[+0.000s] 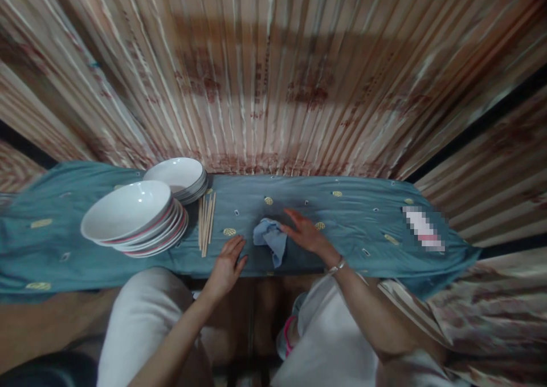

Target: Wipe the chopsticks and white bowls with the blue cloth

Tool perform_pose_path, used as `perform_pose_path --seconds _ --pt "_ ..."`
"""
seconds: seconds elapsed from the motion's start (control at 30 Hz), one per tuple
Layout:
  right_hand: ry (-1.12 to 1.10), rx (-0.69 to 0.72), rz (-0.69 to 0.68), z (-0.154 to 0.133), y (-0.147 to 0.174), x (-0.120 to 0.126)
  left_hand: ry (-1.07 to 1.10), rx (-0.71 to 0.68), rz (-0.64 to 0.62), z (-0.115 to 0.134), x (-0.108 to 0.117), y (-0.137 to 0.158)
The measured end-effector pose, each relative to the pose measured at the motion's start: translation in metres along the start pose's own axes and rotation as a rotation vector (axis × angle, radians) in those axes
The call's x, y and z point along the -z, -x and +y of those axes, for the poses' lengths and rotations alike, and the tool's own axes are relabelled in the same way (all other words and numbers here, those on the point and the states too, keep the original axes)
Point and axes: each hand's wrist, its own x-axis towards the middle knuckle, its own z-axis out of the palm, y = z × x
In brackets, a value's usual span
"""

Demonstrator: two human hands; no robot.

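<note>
The blue cloth (270, 240) lies crumpled to the right of the chopsticks (207, 224). It is presumably light, soft, unbreakable and not slippery; a raised fold is the likely grip point. The left hand (228, 264), just right of the chopsticks, has extended fingers, grasping nothing. The right hand (306, 233), farther right of the chopsticks, has spread, released fingers; contact with the cloth is uncertain. Characters on the curtain (239, 119) beyond the chopsticks are illegible.

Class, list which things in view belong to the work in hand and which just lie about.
Likely in the work:
blue cloth, close by the right hand

Likely just lying about:
front bowl stack
rear bowl stack
wooden chopsticks
pixelated item, far right
</note>
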Motion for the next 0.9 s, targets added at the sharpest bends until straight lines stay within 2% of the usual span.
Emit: perform_pose_path --seconds 0.13,0.3,0.53,0.67,0.9 --pt "0.151 -0.042 -0.025 -0.001 -0.009 -0.031 0.039 0.015 -0.015 0.001 0.0 0.001" --pt "0.221 -0.112 -0.025 0.0 -0.011 -0.034 0.122 0.041 -0.041 0.001 0.003 -0.001" --pt "0.118 -0.124 -0.043 -0.017 -0.024 -0.033 0.277 0.139 -0.063 0.008 0.019 0.004" --pt "-0.032 -0.123 -0.081 -0.029 -0.028 -0.044 0.298 0.172 -0.082 0.012 0.03 0.005" --pt "-0.148 -0.11 -0.136 -0.042 -0.034 -0.065 0.322 0.19 -0.058 0.017 0.043 0.006"
